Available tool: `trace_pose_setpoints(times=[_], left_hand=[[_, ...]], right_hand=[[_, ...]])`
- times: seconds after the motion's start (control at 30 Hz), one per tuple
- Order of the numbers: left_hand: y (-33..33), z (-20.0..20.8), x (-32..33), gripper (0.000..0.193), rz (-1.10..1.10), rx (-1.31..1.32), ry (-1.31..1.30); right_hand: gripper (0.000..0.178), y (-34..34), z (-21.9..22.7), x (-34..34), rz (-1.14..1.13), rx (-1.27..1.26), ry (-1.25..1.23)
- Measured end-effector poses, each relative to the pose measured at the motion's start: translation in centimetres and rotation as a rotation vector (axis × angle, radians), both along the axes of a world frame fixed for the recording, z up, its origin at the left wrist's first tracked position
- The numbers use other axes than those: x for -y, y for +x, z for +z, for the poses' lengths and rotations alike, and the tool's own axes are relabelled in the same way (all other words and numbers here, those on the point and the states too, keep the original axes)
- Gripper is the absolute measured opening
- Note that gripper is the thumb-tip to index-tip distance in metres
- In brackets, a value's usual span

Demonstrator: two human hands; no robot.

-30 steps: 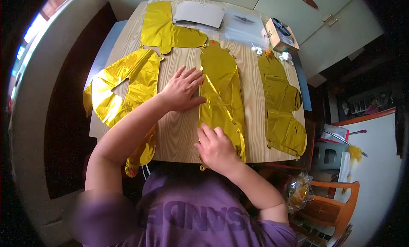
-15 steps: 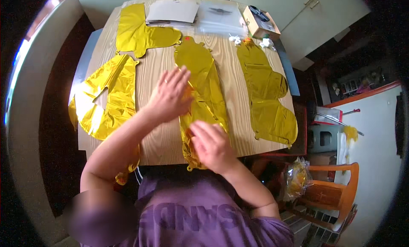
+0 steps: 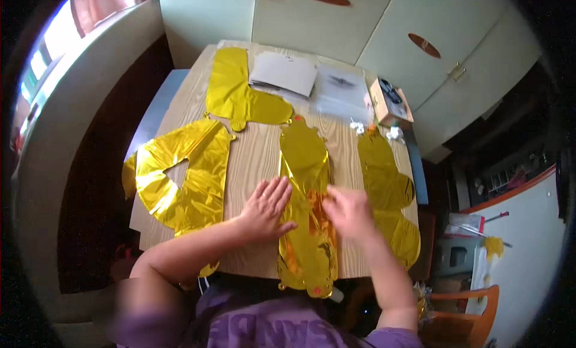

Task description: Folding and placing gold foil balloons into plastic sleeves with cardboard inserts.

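A long gold foil balloon (image 3: 300, 153), deflated, lies lengthwise down the middle of the table, its near end at the front edge. My left hand (image 3: 267, 210) is open, fingers stretched out, at the balloon's left edge. On the opposite edge, my right hand (image 3: 351, 213) has its fingers curled in and seems to pinch the foil; it is slightly blurred. Orange reflections show on the foil between the hands. To the left lies a gold foil balloon with a triangular hole (image 3: 201, 198), partly covered by my left forearm.
An L-shaped gold balloon (image 3: 228, 87) lies far left, a double-lobed gold balloon (image 3: 381, 171) right. Along the back are a paper stack (image 3: 282, 72), clear plastic sheets (image 3: 339, 96) and a wooden box (image 3: 390, 108). A wooden chair (image 3: 477, 318) stands at lower right.
The view has tilted up, so the table sits lower in it. My right hand has moved to the middle balloon's right edge; my left hand has moved down its left side. The foil lies straighter.
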State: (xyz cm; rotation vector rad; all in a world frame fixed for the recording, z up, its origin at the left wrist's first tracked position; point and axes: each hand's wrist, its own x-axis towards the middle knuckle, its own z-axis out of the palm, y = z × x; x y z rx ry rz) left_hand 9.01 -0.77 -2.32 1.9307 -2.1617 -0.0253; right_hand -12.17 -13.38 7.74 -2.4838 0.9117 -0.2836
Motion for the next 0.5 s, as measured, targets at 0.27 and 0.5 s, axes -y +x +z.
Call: trace_pose_setpoints(times=[0.27,0.5], left_hand=[[0.0,2.0,-0.1,0.091,-0.028,-0.015,0.079],[0.3,3.2,-0.3,0.084,-0.017,-0.063,0.07]], right_hand=[[0.054,20.6,-1.9,22.9,-0.035,0.074,-0.421],[0.029,27.2,-5.6,26.0,0.164,-0.376,-0.699]])
